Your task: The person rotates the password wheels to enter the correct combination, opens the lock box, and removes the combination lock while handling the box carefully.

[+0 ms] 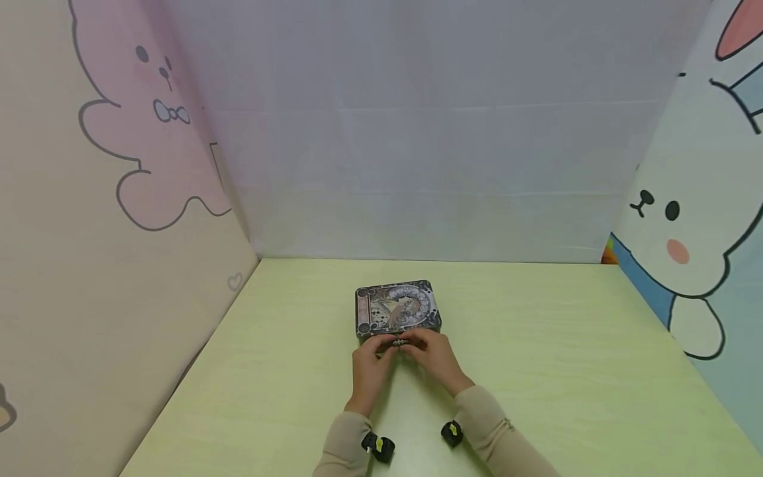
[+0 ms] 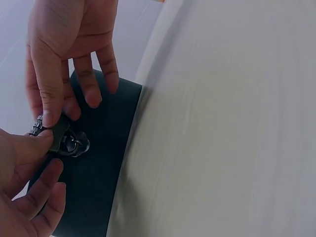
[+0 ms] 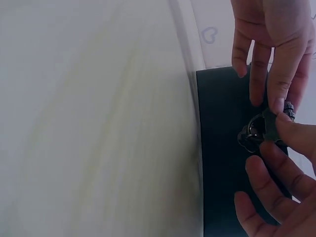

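A decorated tin box [image 1: 398, 308] with an ornate printed lid lies on the table; its dark front side [image 2: 96, 197] shows in the left wrist view. At the middle of that front sits a small dark combination padlock [image 3: 271, 126] with ridged dials, its curved shackle passing at a metal loop on the tin. My left hand [image 1: 371, 372] pinches the padlock from the left between thumb and fingers. From the other side my right hand [image 1: 438, 361] pinches it too, thumb tip close to the left thumb. Fingers partly hide the padlock in the head view.
The pale yellow-green table [image 1: 554, 358] stretches around the tin. A plain light curtain [image 1: 417, 132] stands behind it, with cartoon-printed panels at the left and right. Both wrists wear small black cameras.
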{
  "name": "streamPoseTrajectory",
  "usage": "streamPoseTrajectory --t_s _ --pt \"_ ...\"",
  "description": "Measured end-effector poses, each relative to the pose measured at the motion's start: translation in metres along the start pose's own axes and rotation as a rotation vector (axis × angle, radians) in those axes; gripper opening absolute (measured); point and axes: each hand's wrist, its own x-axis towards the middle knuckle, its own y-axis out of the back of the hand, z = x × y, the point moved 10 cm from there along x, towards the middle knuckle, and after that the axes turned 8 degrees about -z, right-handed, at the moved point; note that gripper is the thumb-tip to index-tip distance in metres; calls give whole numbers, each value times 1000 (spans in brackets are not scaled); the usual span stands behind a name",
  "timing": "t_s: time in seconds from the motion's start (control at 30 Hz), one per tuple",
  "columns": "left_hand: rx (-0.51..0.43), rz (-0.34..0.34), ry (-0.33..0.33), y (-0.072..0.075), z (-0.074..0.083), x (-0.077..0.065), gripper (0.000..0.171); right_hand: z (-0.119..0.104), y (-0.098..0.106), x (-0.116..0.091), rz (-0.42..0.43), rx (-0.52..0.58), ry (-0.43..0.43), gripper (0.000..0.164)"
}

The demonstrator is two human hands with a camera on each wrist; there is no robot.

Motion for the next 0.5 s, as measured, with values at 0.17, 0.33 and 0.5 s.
streamPoseTrajectory --t_s 0.17,0.33,0.5 --pt "26 3 -17 1 1 0 16 -5 1 1 12 -115 46 14" --pt "64 10 -44 1 2 1 17 -13 2 1 9 -242 68 13" --pt "91 13 -63 1 2 1 17 -20 2 0 -4 -324 105 13"
